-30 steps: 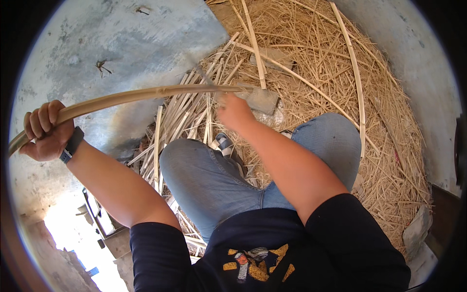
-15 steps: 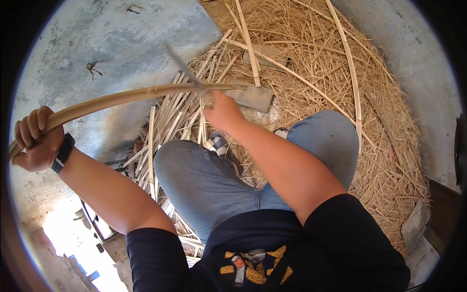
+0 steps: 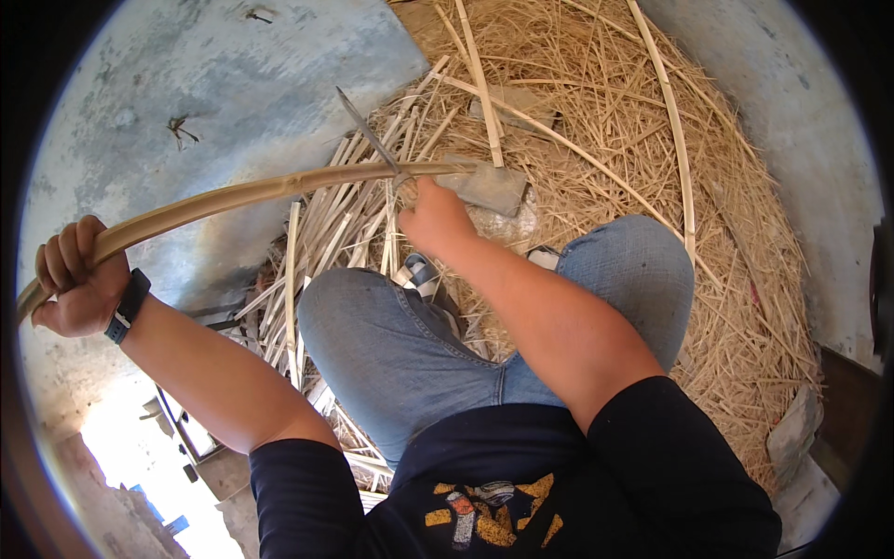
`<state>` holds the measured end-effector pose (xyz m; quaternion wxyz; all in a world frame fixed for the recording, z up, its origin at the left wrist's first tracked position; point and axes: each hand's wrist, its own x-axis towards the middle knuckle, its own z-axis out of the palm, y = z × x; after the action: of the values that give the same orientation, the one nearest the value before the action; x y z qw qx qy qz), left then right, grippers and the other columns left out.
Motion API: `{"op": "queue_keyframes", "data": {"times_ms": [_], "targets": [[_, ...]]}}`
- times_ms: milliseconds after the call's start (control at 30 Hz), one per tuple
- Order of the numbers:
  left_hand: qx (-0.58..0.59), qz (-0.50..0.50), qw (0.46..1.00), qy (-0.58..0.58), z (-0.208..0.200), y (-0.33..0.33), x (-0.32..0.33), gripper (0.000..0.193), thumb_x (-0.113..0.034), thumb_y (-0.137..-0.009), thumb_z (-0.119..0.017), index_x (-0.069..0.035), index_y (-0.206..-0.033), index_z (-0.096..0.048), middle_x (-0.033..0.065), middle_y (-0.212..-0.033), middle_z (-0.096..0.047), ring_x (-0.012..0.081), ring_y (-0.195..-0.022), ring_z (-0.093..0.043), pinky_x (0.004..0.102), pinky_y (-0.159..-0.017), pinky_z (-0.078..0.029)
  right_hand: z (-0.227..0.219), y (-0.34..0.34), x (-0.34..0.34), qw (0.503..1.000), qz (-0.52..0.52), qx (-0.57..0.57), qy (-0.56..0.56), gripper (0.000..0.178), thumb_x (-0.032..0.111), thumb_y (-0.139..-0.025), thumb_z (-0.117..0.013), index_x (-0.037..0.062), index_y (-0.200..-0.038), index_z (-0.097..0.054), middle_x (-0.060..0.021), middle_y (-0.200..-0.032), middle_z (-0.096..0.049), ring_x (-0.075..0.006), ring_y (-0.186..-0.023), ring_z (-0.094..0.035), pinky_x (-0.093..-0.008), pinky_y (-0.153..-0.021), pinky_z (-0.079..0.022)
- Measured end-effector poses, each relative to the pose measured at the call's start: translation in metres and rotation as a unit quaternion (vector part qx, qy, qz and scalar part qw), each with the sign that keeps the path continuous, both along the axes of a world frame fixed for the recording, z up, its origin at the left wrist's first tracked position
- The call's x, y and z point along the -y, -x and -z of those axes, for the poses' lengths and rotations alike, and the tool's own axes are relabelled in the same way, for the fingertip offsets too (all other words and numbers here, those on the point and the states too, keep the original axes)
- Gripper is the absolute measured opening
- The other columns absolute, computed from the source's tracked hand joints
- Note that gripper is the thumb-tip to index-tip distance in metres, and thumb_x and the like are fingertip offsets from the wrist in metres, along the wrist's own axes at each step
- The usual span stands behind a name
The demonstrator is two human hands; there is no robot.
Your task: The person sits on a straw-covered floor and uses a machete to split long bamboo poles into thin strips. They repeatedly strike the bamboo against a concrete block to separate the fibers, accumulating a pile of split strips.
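Note:
My left hand (image 3: 82,278) is wrapped around the left part of a long bamboo strip (image 3: 233,194), which runs across to a flat grey stone (image 3: 498,191) at its far right end. My right hand (image 3: 436,220) is closed on the handle of a knife (image 3: 367,128). The narrow blade points up and to the left, crossing the bamboo strip close to its right end. Whether the edge is cutting into the bamboo cannot be made out. My right fingers partly hide the handle.
Thin bamboo shavings (image 3: 605,121) cover the floor ahead and to the right. Several split strips (image 3: 326,233) are piled left of my knees. Longer strips (image 3: 678,130) lie across the shavings. A bluish wall (image 3: 121,121) stands at the left, and a stone (image 3: 796,429) lies at the lower right.
My right hand and the knife have shifted slightly right and down along the bamboo strip. My left hand, still gripping the strip, has moved a little right and down.

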<state>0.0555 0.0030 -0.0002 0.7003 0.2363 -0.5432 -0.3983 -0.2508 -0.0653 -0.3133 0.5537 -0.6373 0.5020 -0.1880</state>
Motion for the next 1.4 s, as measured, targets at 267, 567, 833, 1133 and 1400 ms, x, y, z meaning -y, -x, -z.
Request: {"op": "queue_keyframes", "data": {"times_ms": [267, 567, 833, 1133, 1400], "targets": [[-0.006, -0.09, 0.996, 0.01, -0.001, -0.005, -0.001, 0.069, -0.08, -0.079, -0.021, -0.017, -0.057, -0.037, -0.0045, -0.049, -0.031, 0.0102, -0.044, -0.026, 0.0268, -0.048, -0.023, -0.071, -0.02, -0.028, 0.981, -0.123, 0.104, 0.105, 0.031, 0.009, -0.085, -0.059, -0.006, -0.11, -0.05, -0.0219, -0.08, -0.064, -0.0325, -0.071, -0.067, -0.041, -0.063, -0.055], [-0.032, -0.195, 0.98, 0.02, 0.008, -0.011, 0.006, 0.074, -0.085, -0.082, -0.023, -0.013, -0.068, -0.038, -0.0012, -0.052, -0.029, 0.0117, -0.046, -0.024, 0.0269, -0.048, -0.022, -0.011, 0.001, -0.008, 0.999, -0.04, -0.006, -0.027, 0.039, 0.008, -0.086, -0.06, -0.0057, -0.12, -0.049, -0.0211, -0.093, -0.065, -0.0295, -0.076, -0.068, -0.0412, -0.068, -0.056], [-0.039, -0.351, 0.935, 0.035, 0.004, 0.039, 0.039, 0.084, -0.086, -0.081, -0.002, -0.009, -0.072, -0.036, 0.0014, -0.055, -0.029, 0.0139, -0.049, -0.021, 0.0295, -0.049, -0.021, -0.038, -0.03, -0.024, 0.988, -0.072, 0.095, 0.096, 0.04, 0.012, -0.084, -0.062, -0.0068, -0.117, -0.05, -0.0247, -0.089, -0.066, -0.0313, -0.068, -0.067, -0.0413, -0.063, -0.053], [-0.102, -0.526, 0.844, 0.013, 0.004, 0.073, 0.049, 0.077, -0.079, -0.088, -0.006, -0.008, -0.077, -0.035, 0.0034, -0.063, -0.034, 0.0161, -0.054, -0.022, 0.0286, -0.051, -0.019, -0.059, -0.016, -0.025, 0.995, -0.074, 0.059, 0.015, 0.034, 0.013, -0.085, -0.061, -0.0082, -0.109, -0.05, -0.0282, -0.093, -0.066, -0.0412, -0.086, -0.067, -0.0472, -0.075, -0.053], [-0.096, -0.521, 0.848, -0.024, 0.002, 0.083, 0.064, 0.073, -0.075, -0.09, -0.007, -0.009, -0.077, -0.034, 0.0039, -0.062, -0.03, 0.016, -0.056, -0.017, 0.0305, -0.051, -0.018, 0.026, -0.011, -0.006, 0.998, -0.012, -0.054, 0.031, 0.043, 0.012, -0.084, -0.063, -0.0094, -0.118, -0.047, -0.0292, -0.098, -0.065, -0.0434, -0.092, -0.066, -0.0466, -0.081, -0.053]]}}
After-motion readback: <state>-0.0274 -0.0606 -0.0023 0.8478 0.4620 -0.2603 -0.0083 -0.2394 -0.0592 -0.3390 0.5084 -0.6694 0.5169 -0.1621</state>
